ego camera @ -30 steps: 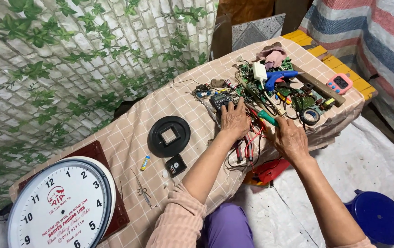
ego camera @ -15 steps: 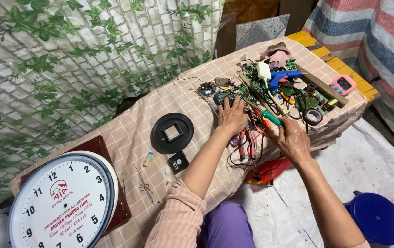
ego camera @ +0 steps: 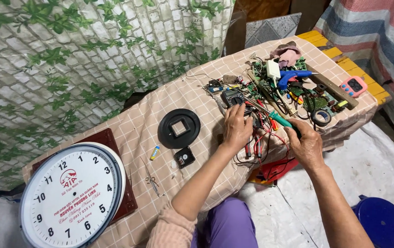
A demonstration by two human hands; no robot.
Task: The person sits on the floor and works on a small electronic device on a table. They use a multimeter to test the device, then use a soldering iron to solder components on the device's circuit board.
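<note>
Left hand (ego camera: 236,126) lies flat, fingers spread, touching the small black multimeter (ego camera: 233,97). Right hand (ego camera: 306,144) is clamped round a green-handled screwdriver (ego camera: 280,120) beside tangled red wires (ego camera: 270,142).

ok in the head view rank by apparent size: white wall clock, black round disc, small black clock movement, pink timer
1. white wall clock, largest, though it also sits nearest the camera
2. black round disc
3. small black clock movement and pink timer: look alike, and the timer lies farther off, so unranked

Soft even daylight, sharp, wide-angle edges
</note>
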